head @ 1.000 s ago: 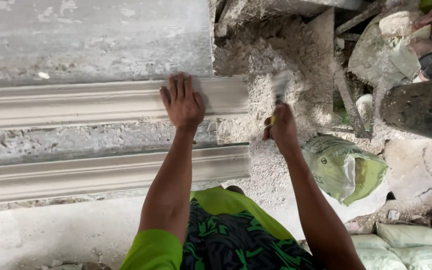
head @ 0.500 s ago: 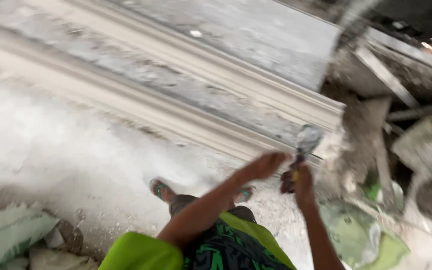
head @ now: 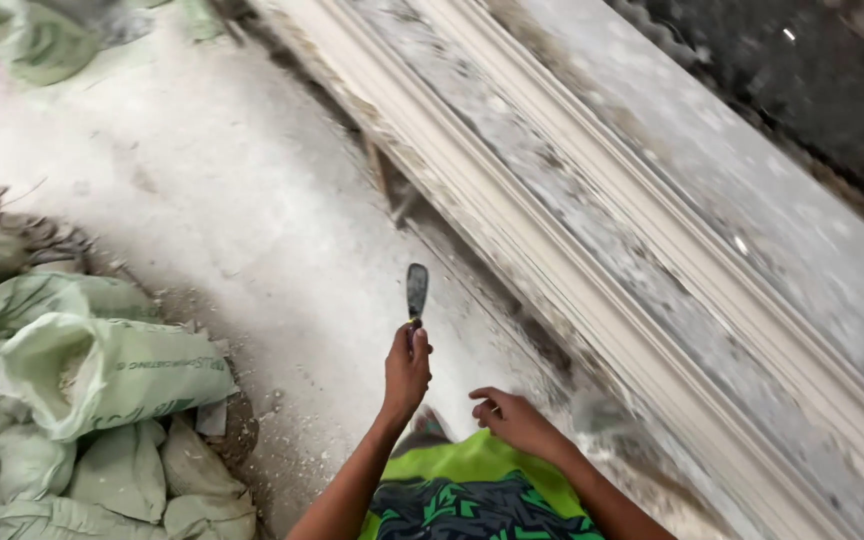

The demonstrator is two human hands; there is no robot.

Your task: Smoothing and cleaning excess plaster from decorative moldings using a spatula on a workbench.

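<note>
Head view is showing the left hand (head: 407,367) gripping a scraper (head: 417,291), blade pointing to twelve o'clock above the fingers; right hand (head: 512,418) is hanging loosely curled, holding nothing, beside the long moulding (head: 592,300).

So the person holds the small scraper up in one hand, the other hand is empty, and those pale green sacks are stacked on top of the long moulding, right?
Not quite: the head view shows the pale green sacks piled on the dusty floor, apart from the long moulding. The rest holds: the left hand grips the small scraper blade up, and the right hand is empty.
</note>
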